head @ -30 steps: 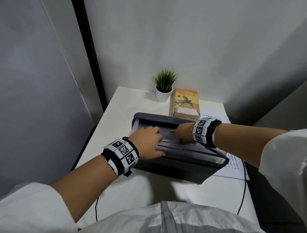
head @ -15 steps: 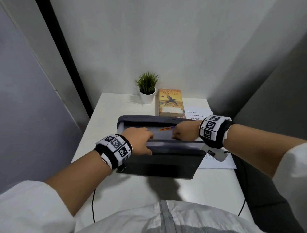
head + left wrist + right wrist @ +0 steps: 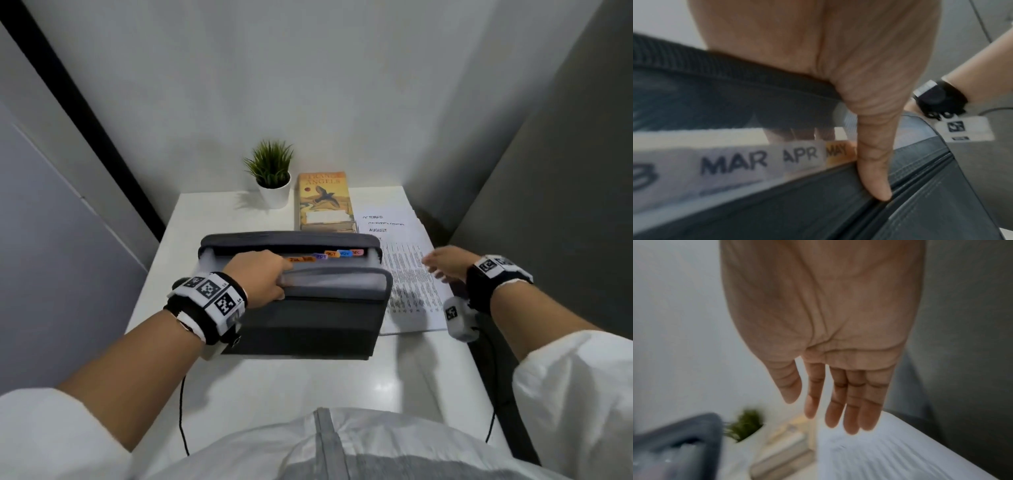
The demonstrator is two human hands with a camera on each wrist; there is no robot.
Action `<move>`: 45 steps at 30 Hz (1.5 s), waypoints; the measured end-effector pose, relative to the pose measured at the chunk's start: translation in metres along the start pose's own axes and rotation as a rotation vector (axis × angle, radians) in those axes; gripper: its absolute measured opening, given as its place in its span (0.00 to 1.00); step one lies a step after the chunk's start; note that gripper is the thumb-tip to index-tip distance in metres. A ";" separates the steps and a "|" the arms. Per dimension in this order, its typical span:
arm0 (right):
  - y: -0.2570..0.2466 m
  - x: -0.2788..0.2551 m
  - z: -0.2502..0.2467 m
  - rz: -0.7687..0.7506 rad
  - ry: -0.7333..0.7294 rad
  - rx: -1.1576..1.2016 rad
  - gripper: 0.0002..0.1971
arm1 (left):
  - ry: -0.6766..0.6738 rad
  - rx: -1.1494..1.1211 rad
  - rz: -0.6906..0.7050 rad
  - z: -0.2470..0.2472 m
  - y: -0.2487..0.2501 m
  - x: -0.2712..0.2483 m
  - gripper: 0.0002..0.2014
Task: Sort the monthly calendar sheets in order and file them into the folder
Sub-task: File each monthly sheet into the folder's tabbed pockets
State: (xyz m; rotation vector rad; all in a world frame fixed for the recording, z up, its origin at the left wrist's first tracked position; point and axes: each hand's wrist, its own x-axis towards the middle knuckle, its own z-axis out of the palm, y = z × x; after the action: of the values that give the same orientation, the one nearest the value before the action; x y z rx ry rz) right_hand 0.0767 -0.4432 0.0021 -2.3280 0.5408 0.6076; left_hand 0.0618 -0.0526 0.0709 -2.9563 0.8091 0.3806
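Gripping the front dividers of the folder (image 3: pixel 301 308) mid-counter is the left hand (image 3: pixel 260 277); the right hand (image 3: pixel 445 265) is hovering, fingers spread, over the calendar sheets (image 3: pixel 407 274) by the counter's right edge.

1. Grey fabric expanding folder (image 3: pixel 308 325) stands mid-table on white table (image 3: pixel 308 383).
2. Stack of white printed calendar sheets (image 3: pixel 407 274) lies just right of it.
3. Orange-covered book (image 3: pixel 323 198) lies behind the folder; small green plant in white pot (image 3: pixel 272 178) stands left of the book.

Grey folder (image 3: pixel 308 318) open (tabs showing); calendar sheets (image 3: pixel 411 274) stacked just beside.
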 end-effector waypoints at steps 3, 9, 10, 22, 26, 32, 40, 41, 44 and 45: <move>0.066 0.008 0.015 0.247 0.021 0.029 0.13 | 0.035 -0.011 -0.045 -0.014 -0.003 0.010 0.16; 0.121 0.016 0.044 0.423 0.070 0.257 0.21 | 0.022 -0.015 -0.101 -0.016 0.002 0.029 0.12; 0.124 0.017 0.048 0.441 0.083 0.315 0.22 | 0.014 -0.013 -0.115 -0.012 0.002 0.030 0.12; 0.112 0.042 0.029 0.419 -0.007 0.526 0.20 | -0.001 -0.066 -0.243 0.000 0.003 0.048 0.17; 0.098 0.049 0.022 0.367 -0.155 0.369 0.28 | 0.000 -0.063 -0.257 0.002 0.004 0.048 0.15; 0.075 0.049 0.020 0.173 -0.160 0.011 0.22 | -0.022 -0.090 -0.253 -0.001 0.006 0.047 0.07; 0.021 0.043 -0.026 0.035 0.092 -0.295 0.18 | -0.080 -0.163 -0.269 -0.005 0.007 0.047 0.11; 0.010 0.042 -0.039 0.005 0.178 -0.219 0.17 | -0.091 -0.166 -0.263 -0.005 0.007 0.047 0.11; -0.030 0.022 -0.081 -0.183 0.393 0.023 0.12 | -0.109 -0.179 -0.249 -0.007 0.008 0.046 0.11; -0.045 0.015 -0.093 -0.263 0.449 0.106 0.11 | -0.111 -0.184 -0.243 -0.008 0.008 0.045 0.11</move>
State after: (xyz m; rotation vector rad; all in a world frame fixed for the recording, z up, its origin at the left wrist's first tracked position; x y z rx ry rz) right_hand 0.1383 -0.4792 0.0789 -2.3840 0.4398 -0.0708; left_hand 0.0973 -0.0829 0.0674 -3.1168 0.4164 0.6257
